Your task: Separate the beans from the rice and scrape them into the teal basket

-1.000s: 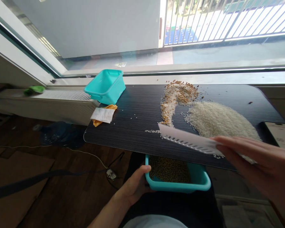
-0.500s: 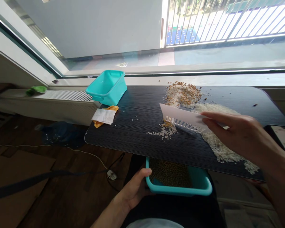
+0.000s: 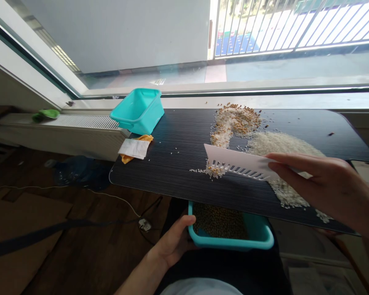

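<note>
My right hand point(image 3: 322, 178) pinches the right end of a white slotted plastic scraper point(image 3: 233, 157), tilted above the dark table board point(image 3: 178, 180). Below the scraper's left end lies a small patch of white and yellow grains point(image 3: 214, 172). A mixed heap of white and orange-brown grains point(image 3: 238, 119) spreads behind it, and a larger pile of white rice point(image 3: 285, 145) lies partly behind my right hand. My left hand point(image 3: 175, 241) is closed on the left wall of a turquoise tub point(image 3: 233, 245), thumb at the rim. Brownish-green grains point(image 3: 218, 221) fill part of this tub, under the board's front edge.
A second turquoise tub point(image 3: 155, 116) stands at the board's back left. Before it lie a folded white tissue point(image 3: 133, 148) and an orange cloth point(image 3: 127, 158). The window point(image 3: 141, 37) rises behind the board. A phone-like object point(image 3: 367, 174) is at the right edge.
My right hand has brought the scraper a little toward me, down over the small grain patch. My left hand still grips the tub.
</note>
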Demonstrator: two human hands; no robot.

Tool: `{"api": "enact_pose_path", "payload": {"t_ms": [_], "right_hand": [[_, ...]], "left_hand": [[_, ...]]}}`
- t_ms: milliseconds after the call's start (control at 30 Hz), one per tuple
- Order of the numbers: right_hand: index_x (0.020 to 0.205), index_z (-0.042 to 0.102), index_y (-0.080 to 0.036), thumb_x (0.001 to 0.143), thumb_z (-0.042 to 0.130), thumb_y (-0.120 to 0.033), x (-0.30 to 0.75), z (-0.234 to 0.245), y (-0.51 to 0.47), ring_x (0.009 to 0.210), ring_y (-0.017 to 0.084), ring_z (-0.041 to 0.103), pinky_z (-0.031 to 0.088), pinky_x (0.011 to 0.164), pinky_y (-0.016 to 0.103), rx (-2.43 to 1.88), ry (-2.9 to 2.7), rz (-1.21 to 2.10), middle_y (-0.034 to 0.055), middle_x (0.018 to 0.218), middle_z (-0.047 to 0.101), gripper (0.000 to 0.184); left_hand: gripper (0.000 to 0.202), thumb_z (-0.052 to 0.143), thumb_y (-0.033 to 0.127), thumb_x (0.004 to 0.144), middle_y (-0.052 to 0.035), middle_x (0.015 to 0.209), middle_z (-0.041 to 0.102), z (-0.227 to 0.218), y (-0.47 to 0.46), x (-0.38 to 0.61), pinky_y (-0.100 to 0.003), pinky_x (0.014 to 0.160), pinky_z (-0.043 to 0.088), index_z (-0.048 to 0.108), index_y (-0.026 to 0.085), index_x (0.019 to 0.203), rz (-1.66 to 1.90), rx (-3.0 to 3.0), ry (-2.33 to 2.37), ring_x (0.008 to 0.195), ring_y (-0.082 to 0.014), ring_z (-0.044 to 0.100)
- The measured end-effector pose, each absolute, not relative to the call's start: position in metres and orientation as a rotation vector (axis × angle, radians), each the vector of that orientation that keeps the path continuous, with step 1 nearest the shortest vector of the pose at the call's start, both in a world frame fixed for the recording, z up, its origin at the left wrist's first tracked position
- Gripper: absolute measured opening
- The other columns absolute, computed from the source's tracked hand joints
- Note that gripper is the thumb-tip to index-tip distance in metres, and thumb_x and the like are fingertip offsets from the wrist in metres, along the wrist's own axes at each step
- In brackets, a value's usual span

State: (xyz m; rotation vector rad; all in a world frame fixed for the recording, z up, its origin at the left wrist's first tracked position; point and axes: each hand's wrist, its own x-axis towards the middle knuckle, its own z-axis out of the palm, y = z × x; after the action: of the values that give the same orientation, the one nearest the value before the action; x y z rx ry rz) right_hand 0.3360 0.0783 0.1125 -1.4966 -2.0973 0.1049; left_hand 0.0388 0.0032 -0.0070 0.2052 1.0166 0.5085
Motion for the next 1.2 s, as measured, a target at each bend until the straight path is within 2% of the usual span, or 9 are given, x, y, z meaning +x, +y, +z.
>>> {"api": "enact_pose_path", "payload": {"t_ms": [167, 333, 433, 633, 833, 1000, 1200], "right_hand": [[0.102, 0.075, -0.022, 0.089, 0.052, -0.038, 0.333, 0.109, 0.079, 0.064, 0.017, 0.071, 0.055, 0.054, 0.026, -1.515, -2.101, 0.136, 0.0039, 0.09, 0.078, 0.031], [0.101, 0.074, -0.026, 0.089, 0.054, -0.037, 0.331, 0.115, 0.067, 0.077, 0.018, 0.073, 0.057, 0.065, 0.026, -1.409, -2.174, 0.137, 0.001, 0.095, 0.078, 0.026], [0.102, 0.073, -0.028, 0.089, 0.055, -0.037, 0.332, 0.117, 0.063, 0.078, 0.018, 0.073, 0.057, 0.067, 0.025, -1.385, -2.184, 0.138, -0.0008, 0.096, 0.077, 0.024], [0.101, 0.073, -0.027, 0.09, 0.054, -0.035, 0.336, 0.112, 0.063, 0.073, 0.016, 0.073, 0.058, 0.068, 0.024, -1.403, -2.157, 0.104, 0.0002, 0.093, 0.078, 0.024], [0.102, 0.071, -0.031, 0.088, 0.056, -0.035, 0.339, 0.112, 0.056, 0.078, 0.015, 0.073, 0.058, 0.069, 0.022, -1.335, -2.182, 0.147, -0.0026, 0.095, 0.077, 0.021], [0.1, 0.073, -0.031, 0.087, 0.056, -0.037, 0.342, 0.112, 0.055, 0.071, 0.016, 0.073, 0.059, 0.066, 0.023, -1.394, -2.121, 0.123, -0.0019, 0.094, 0.078, 0.021], [0.1, 0.073, -0.031, 0.088, 0.055, -0.036, 0.341, 0.109, 0.052, 0.076, 0.016, 0.073, 0.059, 0.067, 0.023, -1.371, -2.16, 0.168, -0.0025, 0.095, 0.077, 0.021]], "left_hand": [[0.063, 0.069, 0.046, 0.068, -0.0137, 0.123, 0.064, -0.007, 0.003, 0.039, -0.043, 0.088, 0.049, 0.056, 0.016, 0.121, 0.511, 0.206, 1.021, 0.117, -0.0338, 0.056], [0.059, 0.067, 0.047, 0.07, -0.0131, 0.12, 0.066, -0.007, 0.003, 0.038, -0.041, 0.088, 0.049, 0.059, 0.015, 0.118, 0.494, 0.216, 1.01, 0.114, -0.0323, 0.058], [0.055, 0.065, 0.047, 0.072, -0.0125, 0.118, 0.067, -0.006, 0.003, 0.037, -0.04, 0.087, 0.049, 0.06, 0.016, 0.117, 0.489, 0.229, 1.006, 0.113, -0.0314, 0.059], [0.056, 0.067, 0.047, 0.07, -0.012, 0.116, 0.068, -0.006, 0.003, 0.038, -0.04, 0.087, 0.05, 0.06, 0.015, 0.116, 0.495, 0.216, 1.012, 0.11, -0.0306, 0.061], [0.057, 0.068, 0.05, 0.069, -0.0115, 0.115, 0.069, -0.004, 0.003, 0.038, -0.038, 0.086, 0.05, 0.061, 0.016, 0.115, 0.486, 0.226, 1.027, 0.11, -0.0294, 0.061], [0.056, 0.067, 0.05, 0.07, -0.0119, 0.115, 0.069, -0.002, 0.004, 0.039, -0.038, 0.084, 0.05, 0.062, 0.016, 0.115, 0.488, 0.235, 1.029, 0.109, -0.0298, 0.061], [0.059, 0.066, 0.051, 0.072, -0.0125, 0.118, 0.067, -0.005, 0.003, 0.038, -0.041, 0.092, 0.048, 0.06, 0.015, 0.119, 0.483, 0.229, 1.005, 0.114, -0.0308, 0.059]]}}
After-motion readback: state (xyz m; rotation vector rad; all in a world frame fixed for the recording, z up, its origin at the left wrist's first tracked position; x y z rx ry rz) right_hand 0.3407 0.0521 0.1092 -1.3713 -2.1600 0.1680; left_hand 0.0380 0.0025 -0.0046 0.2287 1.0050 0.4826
